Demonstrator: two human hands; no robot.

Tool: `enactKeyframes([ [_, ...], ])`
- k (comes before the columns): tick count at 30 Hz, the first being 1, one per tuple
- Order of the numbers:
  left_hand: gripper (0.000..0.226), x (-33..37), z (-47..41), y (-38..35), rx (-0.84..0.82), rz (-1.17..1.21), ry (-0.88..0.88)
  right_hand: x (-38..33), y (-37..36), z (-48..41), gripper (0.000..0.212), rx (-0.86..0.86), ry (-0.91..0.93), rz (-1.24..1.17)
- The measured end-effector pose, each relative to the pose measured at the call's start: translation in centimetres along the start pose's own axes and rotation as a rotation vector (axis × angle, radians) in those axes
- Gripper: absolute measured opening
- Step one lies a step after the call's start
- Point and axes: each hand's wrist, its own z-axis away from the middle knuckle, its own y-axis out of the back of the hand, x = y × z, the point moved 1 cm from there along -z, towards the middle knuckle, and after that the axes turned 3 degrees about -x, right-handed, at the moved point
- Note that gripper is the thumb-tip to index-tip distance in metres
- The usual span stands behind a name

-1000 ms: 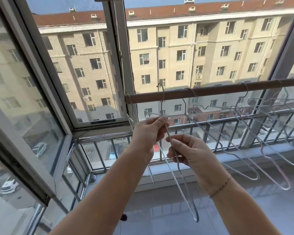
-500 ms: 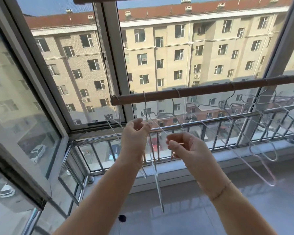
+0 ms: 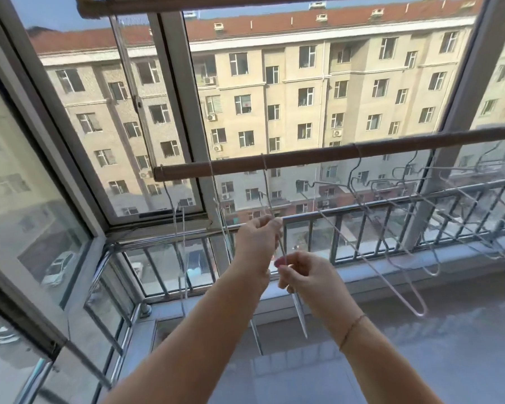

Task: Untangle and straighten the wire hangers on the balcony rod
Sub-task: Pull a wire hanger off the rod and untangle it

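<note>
We are working on one wire hanger (image 3: 301, 316), which is hanging by its hook from the balcony rod (image 3: 347, 153) towards the rod's left end. Our left hand (image 3: 257, 243) is pinching the wire high up, below the neck. Our right hand (image 3: 309, 282) is pinching it lower down, thumb against curled fingers, so both grips are closing on the same hanger. To the right, the tangled hangers (image 3: 414, 193) are crossing one another along the rod, well apart from ours. We are judging that the upper grip should be acting as the anchor while the lower one is turning the frame square to the rod. Thin wire like this is probably springy, so we are favouring slow, small bends and watching that the hook is not lifting off.
</note>
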Motion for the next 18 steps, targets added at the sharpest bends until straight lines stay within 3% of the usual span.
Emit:
enactKeyframes([
  [10,0.014,1.8,-2.7,-3.4,-0.013,0.241,0.101,-1.5,3.3,-2.6,0.016,0.028,0.079,-0.103],
  [18,0.01,-3.8,-1.0,-3.0,-0.048,0.202,0.24,4.5,4.4,0.4,0.02,-0.133,-0.009,-0.126],
])
